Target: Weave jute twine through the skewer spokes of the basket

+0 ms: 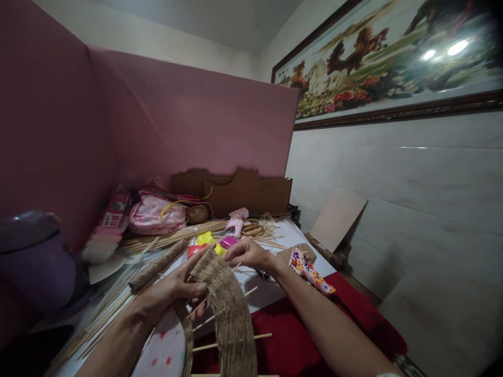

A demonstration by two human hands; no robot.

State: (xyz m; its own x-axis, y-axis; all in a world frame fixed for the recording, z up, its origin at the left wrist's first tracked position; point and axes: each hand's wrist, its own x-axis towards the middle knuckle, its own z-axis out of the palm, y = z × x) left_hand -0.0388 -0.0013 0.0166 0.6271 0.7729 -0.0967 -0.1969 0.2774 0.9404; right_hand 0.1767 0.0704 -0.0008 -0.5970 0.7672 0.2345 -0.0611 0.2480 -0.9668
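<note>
A curved band woven from jute twine [230,309] over thin wooden sticks [230,343] arches up in front of me. My left hand [176,288] grips its left side, thumb lying across the weave and fingers curled behind it. My right hand [247,254] pinches at the band's top end, fingertips closed, on the twine or a stick end, too small to tell. Several stick ends poke out on both sides of the band.
A bundle of long bamboo skewers [165,241] and a twine-wrapped rod [157,264] lie at left. Behind are a twine ball [197,213], a pink glue gun [237,222], a pink bag [157,214], brown cardboard [247,191], a floral cloth piece [310,272], a red cloth [346,314].
</note>
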